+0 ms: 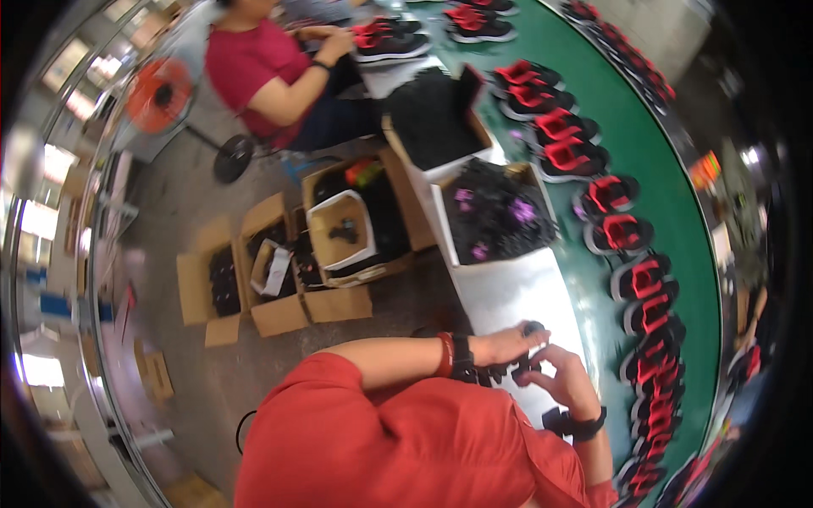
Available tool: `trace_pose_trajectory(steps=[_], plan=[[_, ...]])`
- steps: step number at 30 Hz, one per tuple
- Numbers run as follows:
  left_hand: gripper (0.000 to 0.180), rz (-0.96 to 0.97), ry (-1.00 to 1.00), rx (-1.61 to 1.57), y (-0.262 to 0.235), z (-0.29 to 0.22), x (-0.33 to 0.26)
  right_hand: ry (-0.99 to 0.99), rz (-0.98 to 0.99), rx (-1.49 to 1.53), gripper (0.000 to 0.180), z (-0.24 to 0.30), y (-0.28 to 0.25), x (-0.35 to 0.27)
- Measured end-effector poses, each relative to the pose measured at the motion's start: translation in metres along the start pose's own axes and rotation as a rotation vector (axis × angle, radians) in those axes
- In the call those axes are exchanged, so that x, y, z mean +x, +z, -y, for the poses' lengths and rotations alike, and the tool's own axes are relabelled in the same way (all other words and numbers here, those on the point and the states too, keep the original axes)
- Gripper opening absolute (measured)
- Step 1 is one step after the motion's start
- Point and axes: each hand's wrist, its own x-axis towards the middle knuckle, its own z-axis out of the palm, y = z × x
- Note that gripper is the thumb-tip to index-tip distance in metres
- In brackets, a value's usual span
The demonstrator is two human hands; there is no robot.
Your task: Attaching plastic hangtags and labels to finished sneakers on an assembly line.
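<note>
Over the metal bench [518, 296], my left hand [506, 345] and my right hand [566, 377] are close together, fingers bent inward. Small dark pieces [523, 366] show between them, seemingly soft and dark like a bundle of cord, but too small and blurred to name. A dark bit [532, 328] also shows at the fingertips of my left hand. Both wrists wear black bands. Just beyond my hands stands a white carton [495, 258] heaped with tangled black items and some purple ones.
A second carton [394, 127] of black items stands farther along the bench. Black-and-red shoes [648, 292] line the green conveyor [690, 229] on the right. Open cardboard boxes [275, 317] and a fan [159, 95] stand left. A person in a dark red shirt [254, 63] sits ahead.
</note>
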Motion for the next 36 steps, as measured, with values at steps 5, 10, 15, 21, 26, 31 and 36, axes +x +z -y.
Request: trace_pose_trajectory(steps=[5, 10, 15, 21, 26, 31, 36], plan=[[0.1, 0.081, -0.11, -0.094, -0.018, -0.02, -0.042, 0.153, 0.149, 0.125, 0.012, -0.015, 0.026, 0.018], [0.072, 0.215, 0.039, -0.115, -0.039, 0.006, -0.047, 0.136, 0.165, 0.392, 0.01, -0.017, 0.037, 0.037], [0.018, 0.438, 0.052, -0.094, -0.062, -0.016, -0.046, 0.141, -0.046, 0.419, 0.007, -0.007, 0.052, 0.043], [0.022, 0.545, -0.104, 0.04, -0.087, -0.075, -0.028, -0.112, -0.513, 0.19, 0.006, 0.022, 0.049, 0.06], [0.049, 0.687, -0.308, 0.426, -0.072, -0.12, 0.005, -0.067, -0.914, 0.254, 0.006, 0.023, 0.036, 0.039], [0.109, 0.838, -0.277, 0.641, -0.037, -0.129, 0.032, 0.027, -0.778, 0.374, 0.015, -0.007, 0.037, -0.045], [0.128, 0.806, -0.152, 0.811, 0.007, -0.125, 0.024, 0.146, -0.414, -0.271, 0.028, 0.014, 0.038, -0.09]])
